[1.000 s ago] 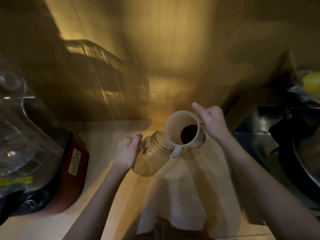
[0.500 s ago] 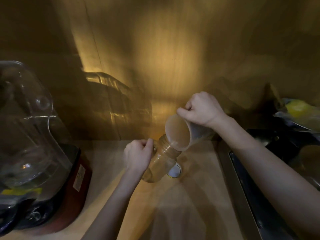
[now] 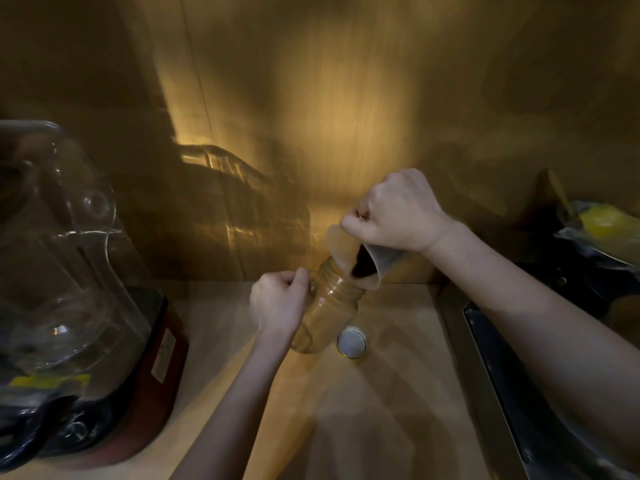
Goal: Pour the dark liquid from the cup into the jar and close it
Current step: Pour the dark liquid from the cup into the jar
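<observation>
The right hand [image 3: 398, 213] gripped the tipped cup [image 3: 363, 261], dark liquid [image 3: 360, 266] at its rim over the jar [image 3: 325, 313], which the left hand [image 3: 277, 303] clasped; the lid [image 3: 351, 342] lay on the table [image 3: 381, 410] just below.

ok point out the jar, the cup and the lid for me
jar [image 3: 327, 306], head view, on its clear glass side below the neck
cup [image 3: 381, 263], head view, on its outer wall under the right hand
lid [image 3: 351, 342], head view, on its pale round face

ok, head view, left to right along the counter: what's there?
Blender → left hand → jar → lid → right hand tipping the cup → sink → yellow item.
</observation>
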### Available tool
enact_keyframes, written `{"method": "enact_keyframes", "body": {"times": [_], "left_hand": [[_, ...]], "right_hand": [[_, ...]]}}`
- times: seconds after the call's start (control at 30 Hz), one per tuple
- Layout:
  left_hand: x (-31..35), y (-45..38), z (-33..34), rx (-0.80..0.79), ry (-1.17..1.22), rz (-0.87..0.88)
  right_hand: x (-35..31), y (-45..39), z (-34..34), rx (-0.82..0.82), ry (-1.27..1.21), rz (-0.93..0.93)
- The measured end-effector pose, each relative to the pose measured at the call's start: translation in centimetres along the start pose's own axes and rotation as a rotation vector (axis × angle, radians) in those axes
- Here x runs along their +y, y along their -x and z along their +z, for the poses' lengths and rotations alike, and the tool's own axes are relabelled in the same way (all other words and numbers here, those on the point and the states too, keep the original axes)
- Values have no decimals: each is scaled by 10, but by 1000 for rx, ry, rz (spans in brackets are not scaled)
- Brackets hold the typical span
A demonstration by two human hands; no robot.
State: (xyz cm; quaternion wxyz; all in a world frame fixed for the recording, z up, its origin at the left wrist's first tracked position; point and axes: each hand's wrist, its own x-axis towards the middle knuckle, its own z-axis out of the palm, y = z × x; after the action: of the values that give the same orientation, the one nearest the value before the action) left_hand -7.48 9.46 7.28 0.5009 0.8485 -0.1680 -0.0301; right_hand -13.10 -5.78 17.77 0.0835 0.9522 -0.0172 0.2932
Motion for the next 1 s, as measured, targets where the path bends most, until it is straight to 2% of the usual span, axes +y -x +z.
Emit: {"method": "enact_keyframes", "body": {"times": [0.73, 1.0], "left_hand": [[-8, 2, 12, 11, 81, 21], [-7, 1, 15, -4, 91, -20]], "right_hand": [[-2, -7, -1, -14, 78, -121], [-6, -7, -6, 55, 101, -171]]}}
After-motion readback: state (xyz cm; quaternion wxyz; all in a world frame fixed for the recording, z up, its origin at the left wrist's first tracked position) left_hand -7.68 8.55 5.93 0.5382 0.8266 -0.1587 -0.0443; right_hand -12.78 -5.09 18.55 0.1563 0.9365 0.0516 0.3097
